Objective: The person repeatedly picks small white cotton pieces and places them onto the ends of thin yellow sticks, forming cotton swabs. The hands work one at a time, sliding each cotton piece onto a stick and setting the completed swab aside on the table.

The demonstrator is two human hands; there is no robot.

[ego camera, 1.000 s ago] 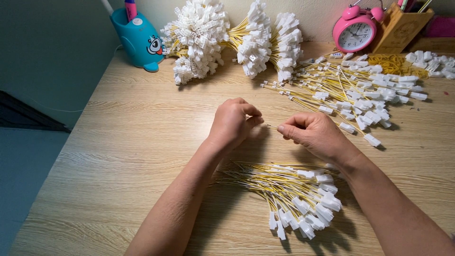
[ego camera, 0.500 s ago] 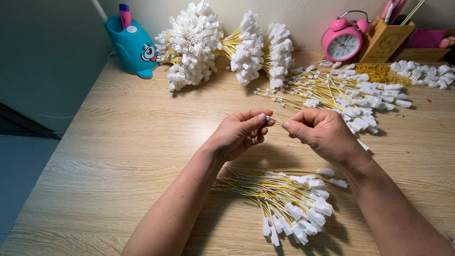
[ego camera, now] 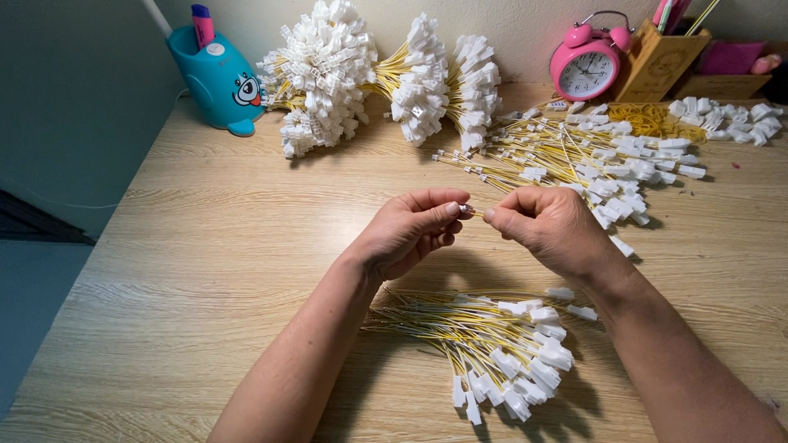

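My left hand (ego camera: pixel 410 230) and my right hand (ego camera: pixel 546 226) meet at the middle of the bench (ego camera: pixel 205 246), fingertips pinched shut on one thin yellow wire (ego camera: pixel 469 211) — only a short bit of it shows in the gap between them, and I cannot tell whether a connector sits on the hidden end. At six o'clock from my hands lies a fanned pile of yellow wires with white plug housings (ego camera: pixel 501 353), all the plugs pointing toward five o'clock; I take these to be pieces already dealt with, though nothing in the view proves it. At one o'clock a larger loose spread of the same wires (ego camera: pixel 591 156) lies scattered, and it looks to me like the stock not yet handled — there is more in it than in the near pile, so I judge the work less than half done. At twelve o'clock three tied bunches (ego camera: pixel 386 82) lean by the wall. Beyond them stand a blue cartoon-faced holder (ego camera: pixel 217 82) at ten o'clock, a pink alarm clock (ego camera: pixel 584 70) and a wooden pen box (ego camera: pixel 661 66) at one o'clock.
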